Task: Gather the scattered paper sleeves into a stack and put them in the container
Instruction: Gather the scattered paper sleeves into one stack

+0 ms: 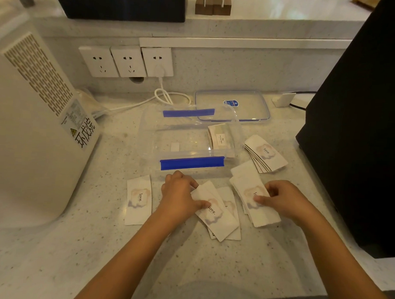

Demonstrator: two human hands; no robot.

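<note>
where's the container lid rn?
Head view: the container lid lies flat at the back of the counter, behind and right of the open clear container, near the wall.

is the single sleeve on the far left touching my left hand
Apart. The head view shows bare counter between the single sleeve and the left hand, whose fingers rest on another sleeve.

You are looking at: speckled stone table (210,261) lying under warm, dim light; three wall sockets (125,62) sitting on the backsplash, one taking a white cable (164,96); white vented appliance (32,121) standing left; black unit (360,132) standing right.
</note>
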